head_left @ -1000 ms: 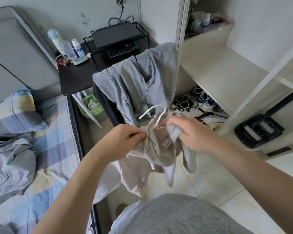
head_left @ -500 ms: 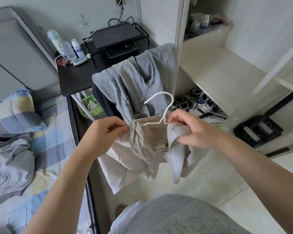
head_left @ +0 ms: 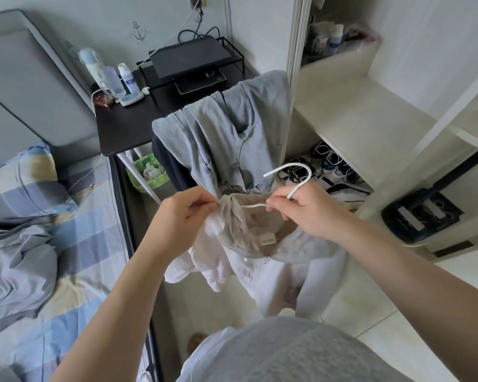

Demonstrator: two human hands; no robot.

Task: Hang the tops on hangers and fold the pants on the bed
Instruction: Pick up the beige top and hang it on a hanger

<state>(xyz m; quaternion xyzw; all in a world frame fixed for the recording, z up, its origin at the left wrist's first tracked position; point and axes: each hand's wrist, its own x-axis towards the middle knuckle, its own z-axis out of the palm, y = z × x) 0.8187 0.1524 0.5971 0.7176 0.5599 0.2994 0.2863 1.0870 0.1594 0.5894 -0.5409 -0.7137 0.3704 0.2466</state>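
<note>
- Left hand (head_left: 186, 213): fingers are curled, and the left edge of the neck opening of the top (head_left: 262, 260) is pinched between thumb and fingertips.
- Right hand (head_left: 312, 213): fingers are closed round the neck of the hanger (head_left: 299, 186), just under the hook; some cloth appears to be caught in the same grip.
- Top: pale, hooded, held in the air in front of the body between both hands, with body and sleeves hanging loose over the floor. One hanger arm is seen lying across the opened neck.
- Step judged in hand: the hanger is being fed into the neck. Next, the shoulders need to be seated over both hanger arms, then the hook carried to a rail; no rail is shown.
- Bed (head_left: 89, 216), left: a crumpled grey cloth (head_left: 14, 257) is lying on it; whether it is pants cannot be told.
- Jeans (head_left: 226, 133): draped just behind the hands, not yet folded.
- Basket (head_left: 149, 186), green, under the desk (head_left: 127, 130): filled with small pale items, unidentifiable.
- Wardrobe (head_left: 370, 119), lowest compartment: shoes (head_left: 329, 161) are stored there.
- Desk top: bottles (head_left: 111, 75) are grouped beside a wire rack (head_left: 235, 51).
</note>
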